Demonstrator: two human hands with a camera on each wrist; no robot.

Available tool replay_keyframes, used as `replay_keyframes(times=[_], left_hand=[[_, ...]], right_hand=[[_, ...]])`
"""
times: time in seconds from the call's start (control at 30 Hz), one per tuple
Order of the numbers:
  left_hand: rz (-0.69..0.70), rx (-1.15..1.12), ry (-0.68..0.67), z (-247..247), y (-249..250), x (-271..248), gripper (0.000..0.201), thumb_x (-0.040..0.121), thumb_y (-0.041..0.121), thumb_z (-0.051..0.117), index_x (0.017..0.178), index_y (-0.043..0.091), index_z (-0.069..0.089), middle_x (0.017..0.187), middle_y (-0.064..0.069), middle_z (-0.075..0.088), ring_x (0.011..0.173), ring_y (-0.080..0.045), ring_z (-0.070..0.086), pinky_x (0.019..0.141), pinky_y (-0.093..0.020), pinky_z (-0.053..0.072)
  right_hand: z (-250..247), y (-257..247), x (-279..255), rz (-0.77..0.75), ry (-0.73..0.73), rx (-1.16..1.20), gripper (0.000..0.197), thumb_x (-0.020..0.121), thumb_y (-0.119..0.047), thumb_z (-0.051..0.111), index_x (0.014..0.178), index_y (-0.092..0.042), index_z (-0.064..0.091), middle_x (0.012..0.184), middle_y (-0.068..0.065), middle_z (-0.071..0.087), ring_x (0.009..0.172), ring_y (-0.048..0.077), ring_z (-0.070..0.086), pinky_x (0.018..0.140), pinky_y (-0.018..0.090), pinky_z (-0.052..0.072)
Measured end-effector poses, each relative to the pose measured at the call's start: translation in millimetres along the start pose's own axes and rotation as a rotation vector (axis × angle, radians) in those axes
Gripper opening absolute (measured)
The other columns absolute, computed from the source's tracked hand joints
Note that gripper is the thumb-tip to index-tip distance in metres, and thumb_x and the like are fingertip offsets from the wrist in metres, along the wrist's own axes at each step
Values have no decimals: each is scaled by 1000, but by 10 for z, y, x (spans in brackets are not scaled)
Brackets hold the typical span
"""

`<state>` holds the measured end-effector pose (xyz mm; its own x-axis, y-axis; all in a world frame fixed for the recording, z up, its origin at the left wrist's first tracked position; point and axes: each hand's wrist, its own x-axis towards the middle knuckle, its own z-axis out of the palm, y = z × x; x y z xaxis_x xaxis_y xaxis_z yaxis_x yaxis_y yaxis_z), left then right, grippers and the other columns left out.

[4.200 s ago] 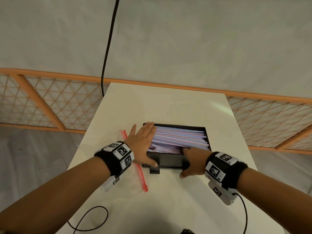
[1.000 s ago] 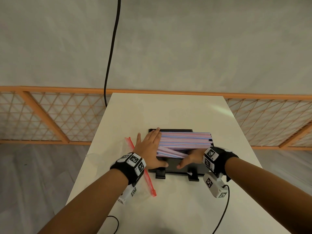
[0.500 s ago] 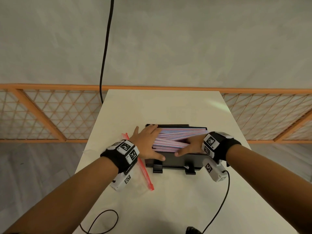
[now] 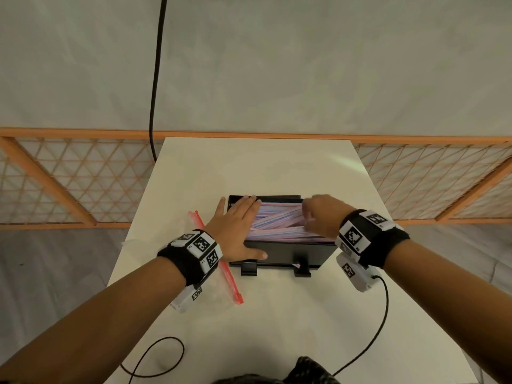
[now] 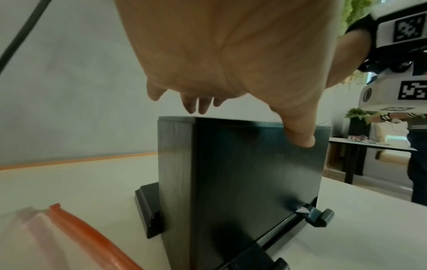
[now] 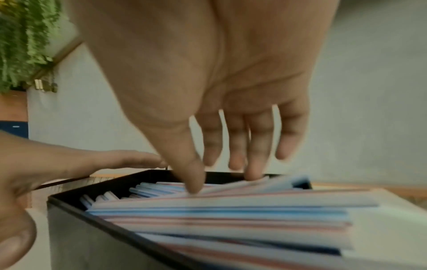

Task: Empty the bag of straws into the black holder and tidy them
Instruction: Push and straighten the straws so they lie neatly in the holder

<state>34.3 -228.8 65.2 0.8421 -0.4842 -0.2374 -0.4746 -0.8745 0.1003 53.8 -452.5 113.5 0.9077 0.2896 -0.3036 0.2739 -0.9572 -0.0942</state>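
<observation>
While the straws sit unsettled, take stock from the largest item down. Item: table (image 4: 277, 314), white, carrying everything. Item: black holder (image 4: 291, 252), standing mid-table on two front feet, open at the top; it looks light, so a hard sideways shove could skid or tip it. Item: your left hand (image 4: 235, 231), laid flat over the holder's left end, fingers straight, thumb down its near face, gripping nothing; it is the only brace, and I judge that lifting it early lets the box slide. Item: your right hand (image 4: 322, 216), over the right end, fingers (image 6: 253, 146) extended and a little spread, tips touching the top straws, holding nothing. Item: straws (image 4: 279, 225), pink, blue and white striped, already in the holder and heaped to its rim; several lie crossed on top, and in the right wrist view the near ends jut past the right wall. The chief risk: pressing on a crossed straw may lever its far end up and flick it over the rim, and raking leftward may push ends against your left palm and buckle them. Item: bag (image 4: 219, 259), clear with a red zip strip, flat on the table just left of the holder, partly under your left wrist; I judge it emptied, though a stray straw inside cannot be ruled out.
</observation>
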Motion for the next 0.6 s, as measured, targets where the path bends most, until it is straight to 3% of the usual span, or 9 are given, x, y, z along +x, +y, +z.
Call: replay_keyframes(times=[0.07, 0.1, 0.2, 0.27, 0.33, 0.4, 0.43, 0.5, 0.6], left_hand=[[33, 46, -14, 2, 1, 15, 114, 73, 78, 45, 149, 13, -9, 160, -5, -8, 148, -19, -7, 117, -55, -5], [38, 75, -40, 22, -1, 30, 113, 73, 78, 44, 149, 12, -7, 160, -5, -7, 148, -20, -6, 117, -55, -5], [14, 127, -103, 86, -10, 71, 104, 79, 74, 40, 150, 12, -2, 161, -5, -3, 148, -21, 0, 117, -56, -5], [-6, 111, -97, 106, -21, 97, 96, 83, 70, 38, 150, 12, 1, 161, -5, 0, 148, -21, 2, 117, -56, -2], [-12, 91, -96, 111, -17, 109, 92, 85, 67, 39, 150, 13, 2, 161, -5, 1, 148, -21, 3, 117, -57, -1], [-10, 95, -91, 110, -4, 98, 90, 86, 65, 40, 150, 14, 3, 161, -5, 2, 148, -21, 3, 116, -57, -1], [-11, 102, -73, 112, 3, 92, 89, 86, 65, 40, 150, 14, 4, 160, -5, 3, 148, -21, 2, 115, -58, -3], [1, 109, -9, 118, 28, 79, 88, 86, 62, 43, 149, 15, 6, 160, -7, 5, 148, -22, 2, 115, -58, -6], [75, 75, 53, 131, 102, 78, 81, 89, 55, 44, 150, 18, 7, 160, -5, 5, 148, -19, 0, 115, -54, -9]], right_hand=[[25, 60, -45, -22, 173, 16, 36, 83, -19, 58, 117, -13, 49, 120, 11, 48, 110, 32, 49, 90, 42, 45], [62, 78, -54, -42, 187, 6, 43, 84, -21, 57, 125, -14, 45, 126, 10, 45, 115, 32, 46, 93, 43, 43], [213, 98, -77, -13, -40, -15, 46, 92, -29, 47, 135, -14, 42, 135, 11, 45, 123, 32, 44, 100, 44, 40], [294, 117, -96, 5, -72, -6, 41, 95, -31, 40, 131, -13, 47, 133, 12, 49, 122, 31, 46, 101, 42, 40], [341, 91, -178, -43, 165, 16, 38, 93, -28, 42, 127, -12, 51, 130, 11, 52, 120, 32, 47, 96, 44, 41], [435, 12, -306, -197, 425, 53, 29, 88, -23, 44, 108, -10, 61, 108, 12, 62, 100, 34, 58, 82, 42, 48], [533, -31, -378, -292, 467, 90, 26, 87, -23, 42, 96, -9, 63, 94, 11, 64, 87, 33, 60, 73, 38, 50], [786, -113, -509, -374, 318, 177, 29, 86, -24, 37, 86, -9, 62, 85, 10, 62, 77, 32, 60, 67, 34, 48], [1161, -95, -581, -165, -6, 361, 29, 90, -17, 40, 102, -9, 65, 103, 9, 66, 94, 29, 62, 80, 29, 45]])
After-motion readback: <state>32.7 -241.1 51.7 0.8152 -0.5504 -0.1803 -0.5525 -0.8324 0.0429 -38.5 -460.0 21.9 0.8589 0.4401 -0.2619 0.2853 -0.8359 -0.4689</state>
